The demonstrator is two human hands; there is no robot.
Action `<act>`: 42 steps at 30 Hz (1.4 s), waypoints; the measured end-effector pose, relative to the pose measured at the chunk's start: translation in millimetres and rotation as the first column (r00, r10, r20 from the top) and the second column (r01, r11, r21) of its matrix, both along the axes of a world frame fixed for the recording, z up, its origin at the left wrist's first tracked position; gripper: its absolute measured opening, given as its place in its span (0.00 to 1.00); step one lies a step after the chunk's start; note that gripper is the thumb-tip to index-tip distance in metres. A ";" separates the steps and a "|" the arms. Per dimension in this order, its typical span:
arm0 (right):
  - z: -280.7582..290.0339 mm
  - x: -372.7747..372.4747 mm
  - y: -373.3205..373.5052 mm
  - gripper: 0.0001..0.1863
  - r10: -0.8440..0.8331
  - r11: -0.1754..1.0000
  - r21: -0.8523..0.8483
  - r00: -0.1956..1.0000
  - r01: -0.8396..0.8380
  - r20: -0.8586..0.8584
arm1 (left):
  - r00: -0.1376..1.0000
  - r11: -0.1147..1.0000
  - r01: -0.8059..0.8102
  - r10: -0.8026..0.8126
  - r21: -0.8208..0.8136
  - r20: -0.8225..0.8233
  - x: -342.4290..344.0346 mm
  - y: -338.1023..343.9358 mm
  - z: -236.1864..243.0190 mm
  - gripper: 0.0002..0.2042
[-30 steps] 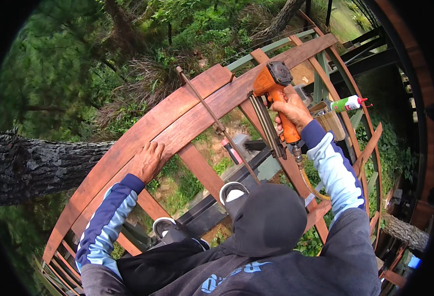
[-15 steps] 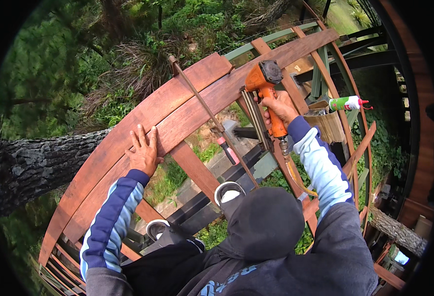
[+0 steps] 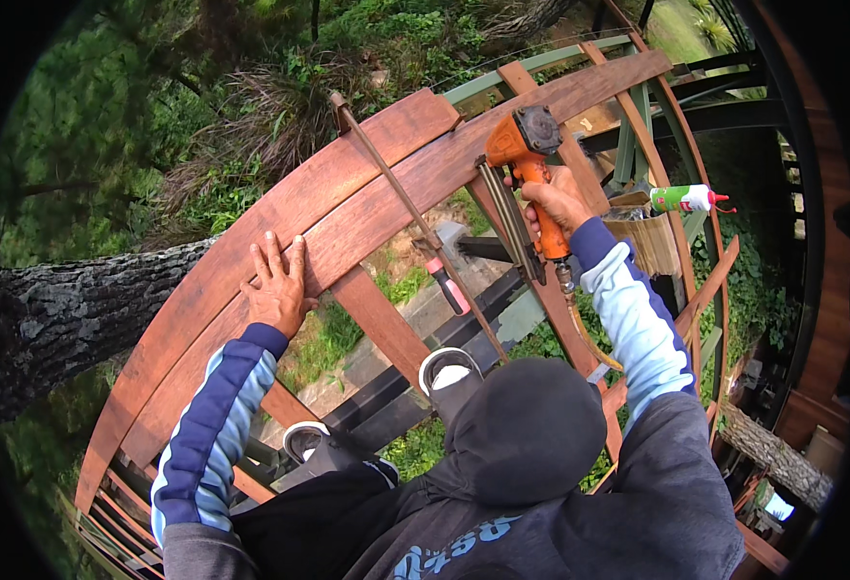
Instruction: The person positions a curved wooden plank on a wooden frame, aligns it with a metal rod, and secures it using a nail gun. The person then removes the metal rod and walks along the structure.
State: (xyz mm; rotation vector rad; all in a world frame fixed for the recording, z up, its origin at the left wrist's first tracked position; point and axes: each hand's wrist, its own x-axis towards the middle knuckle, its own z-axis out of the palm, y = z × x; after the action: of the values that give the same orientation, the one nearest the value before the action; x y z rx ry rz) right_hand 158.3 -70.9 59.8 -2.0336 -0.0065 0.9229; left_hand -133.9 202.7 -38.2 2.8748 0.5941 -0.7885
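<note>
My right hand (image 3: pixel 556 201) grips the handle of an orange air nail gun (image 3: pixel 520 140) with a dark cap and a long metal magazine (image 3: pixel 514 220). The gun's nose end is over the inner edge of the curved reddish-brown inner plank (image 3: pixel 425 188); whether it touches the wood I cannot tell. My left hand (image 3: pixel 278 290) lies with fingers spread across the seam between that plank and the outer plank (image 3: pixel 299 193). Between the hands, a bar clamp (image 3: pixel 386 172) with a pink and black handle (image 3: pixel 447 285) spans both planks.
An air hose (image 3: pixel 580 324) trails down from the gun. A cardboard box (image 3: pixel 643 242) and a green-white bottle with a red nozzle (image 3: pixel 681 198) sit at the right. Cross slats (image 3: pixel 377 324) and dark beams have gaps over the ground. A tree trunk (image 3: pixel 77 304) stands left.
The nail gun has tilted slightly, its magazine's lower end swinging right. My left hand remains spread on the planks. The whole view has shifted a little.
</note>
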 end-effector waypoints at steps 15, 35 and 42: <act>2.4 2.4 1.5 0.11 0.042 0.996 -0.073 0.997 -0.047 -0.066 | 1.000 1.000 -0.001 0.001 -0.020 0.014 -1.2 0.7 1.7 0.55; -7.8 15.0 -4.0 0.11 0.045 0.999 0.006 0.999 -0.045 0.000 | 1.000 1.000 -0.008 0.008 -0.012 -0.008 -0.3 1.0 0.2 0.56; -5.4 13.1 -9.2 0.13 0.062 0.998 -0.026 0.997 -0.063 -0.056 | 1.000 1.000 -0.008 0.008 -0.017 0.018 -0.4 0.6 0.5 0.56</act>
State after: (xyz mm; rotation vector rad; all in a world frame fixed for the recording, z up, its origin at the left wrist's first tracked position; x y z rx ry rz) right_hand 171.4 -80.1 54.4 -2.0427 -0.0280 1.0227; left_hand -134.2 203.4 -37.7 2.8593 0.5943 -0.7620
